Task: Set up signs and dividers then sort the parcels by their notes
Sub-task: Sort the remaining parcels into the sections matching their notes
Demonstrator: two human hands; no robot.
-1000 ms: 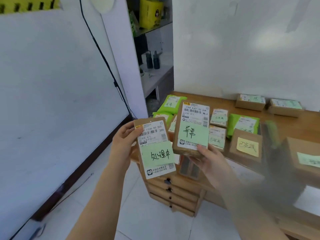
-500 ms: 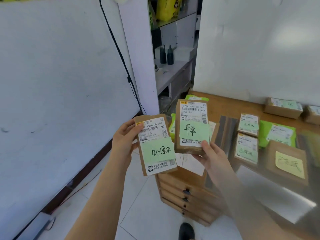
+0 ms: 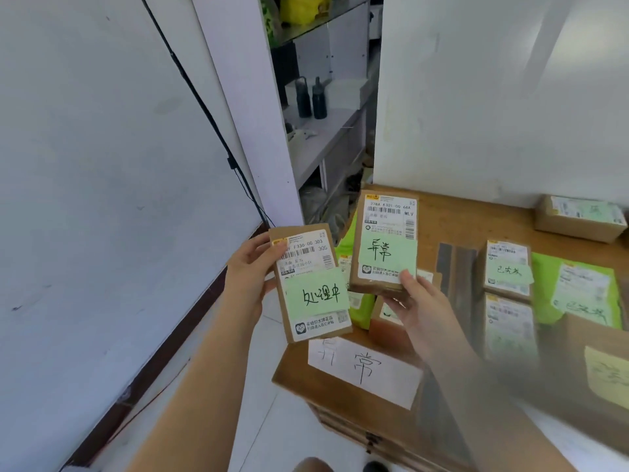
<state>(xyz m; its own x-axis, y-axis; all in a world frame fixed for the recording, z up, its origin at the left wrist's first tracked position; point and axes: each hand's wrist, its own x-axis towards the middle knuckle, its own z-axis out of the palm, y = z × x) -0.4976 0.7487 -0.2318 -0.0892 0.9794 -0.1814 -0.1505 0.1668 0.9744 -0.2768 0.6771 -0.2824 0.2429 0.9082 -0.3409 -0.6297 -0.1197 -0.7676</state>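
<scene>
My left hand (image 3: 250, 272) grips a brown cardboard parcel (image 3: 311, 284) by its left edge; it carries a shipping label and a green handwritten note. My right hand (image 3: 417, 301) holds a second brown parcel (image 3: 384, 245) from below, thumb on its green note. Both parcels hang upright over the left end of the wooden table (image 3: 476, 226). A white paper sign (image 3: 366, 373) with handwritten characters lies on the table corner under them. A dark divider strip (image 3: 456, 267) lies on the table to the right.
Several more parcels lie on the table: brown boxes (image 3: 507, 267) with green notes, green mailer bags (image 3: 578, 291), a box (image 3: 578, 218) by the wall and a blurred box (image 3: 592, 369) with a yellow note. White walls, a black cable (image 3: 204, 107) and shelving (image 3: 326, 131) stand behind.
The view has shifted left and closer to the table corner, bringing the white sign into sight. Both hands keep holding their parcels side by side.
</scene>
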